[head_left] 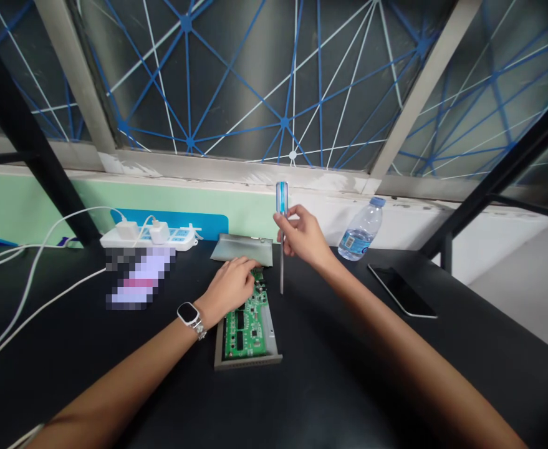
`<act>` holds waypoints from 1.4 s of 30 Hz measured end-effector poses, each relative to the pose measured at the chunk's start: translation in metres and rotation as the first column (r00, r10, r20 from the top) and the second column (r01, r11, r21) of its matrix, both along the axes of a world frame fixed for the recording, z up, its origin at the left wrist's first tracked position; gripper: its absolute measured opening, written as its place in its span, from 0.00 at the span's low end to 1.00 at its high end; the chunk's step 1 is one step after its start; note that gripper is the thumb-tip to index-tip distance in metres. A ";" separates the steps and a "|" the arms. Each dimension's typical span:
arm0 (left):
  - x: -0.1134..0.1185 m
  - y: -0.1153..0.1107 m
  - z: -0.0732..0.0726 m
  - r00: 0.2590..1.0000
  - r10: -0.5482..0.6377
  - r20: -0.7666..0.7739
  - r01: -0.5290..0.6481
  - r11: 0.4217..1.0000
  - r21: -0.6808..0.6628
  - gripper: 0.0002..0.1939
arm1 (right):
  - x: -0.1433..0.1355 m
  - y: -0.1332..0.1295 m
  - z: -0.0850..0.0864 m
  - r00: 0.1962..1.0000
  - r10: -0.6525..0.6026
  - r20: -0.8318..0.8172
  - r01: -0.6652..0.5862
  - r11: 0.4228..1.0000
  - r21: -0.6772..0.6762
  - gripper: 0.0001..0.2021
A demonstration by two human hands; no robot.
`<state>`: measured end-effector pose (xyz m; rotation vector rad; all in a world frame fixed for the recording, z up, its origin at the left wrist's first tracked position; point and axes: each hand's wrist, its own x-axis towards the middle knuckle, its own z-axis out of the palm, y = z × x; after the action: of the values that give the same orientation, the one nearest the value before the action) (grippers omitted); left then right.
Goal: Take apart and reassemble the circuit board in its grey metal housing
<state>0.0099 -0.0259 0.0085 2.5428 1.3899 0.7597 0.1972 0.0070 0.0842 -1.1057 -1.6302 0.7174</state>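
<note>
My left hand [229, 285] lies over the far half of a green circuit board [245, 337], its fingers stretched forward. The board sits in a shallow grey metal casing [272, 332] on the table and shows black chips and small parts; its far left portion is hidden under my hand. Upright to the right of it stands a screwdriver [282, 199] with a clear blue handle and a long metal shaft pointing down. My right hand [302, 234] pinches it just below the handle, and the tip is apart from the board. Behind the board lies a loose grey metal cover [243, 248].
On the black table [330, 386], a water bottle [361, 231] and a dark phone [401, 290] are on the right. A white power strip [175, 237] with plugged chargers is at the back left, beside a blurred-out object [140, 277]. White cables [35, 280] run along the left.
</note>
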 end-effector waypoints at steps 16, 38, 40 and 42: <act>-0.004 0.002 -0.004 0.999 -0.011 0.035 0.012 0.999 -0.037 0.19 | -0.034 -0.008 -0.018 1.000 -0.007 -0.027 0.013 0.978 0.208 0.17; -0.003 0.001 -0.004 1.000 0.006 0.029 -0.005 0.999 -0.041 0.19 | -0.032 -0.006 -0.023 0.999 -0.006 -0.050 0.018 0.971 0.237 0.17; -0.003 0.001 -0.004 0.999 0.017 0.035 -0.015 0.999 -0.050 0.18 | -0.031 -0.005 -0.022 0.998 0.031 -0.059 -0.016 0.973 0.228 0.16; -0.003 0.002 -0.004 0.999 0.025 0.032 -0.023 0.998 -0.056 0.17 | -0.031 -0.003 -0.022 0.995 0.077 -0.063 -0.061 0.974 0.217 0.16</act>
<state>0.0072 -0.0243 0.0048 2.4652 1.4135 0.7526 0.1665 0.0038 0.0620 -0.8629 -1.6495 0.6013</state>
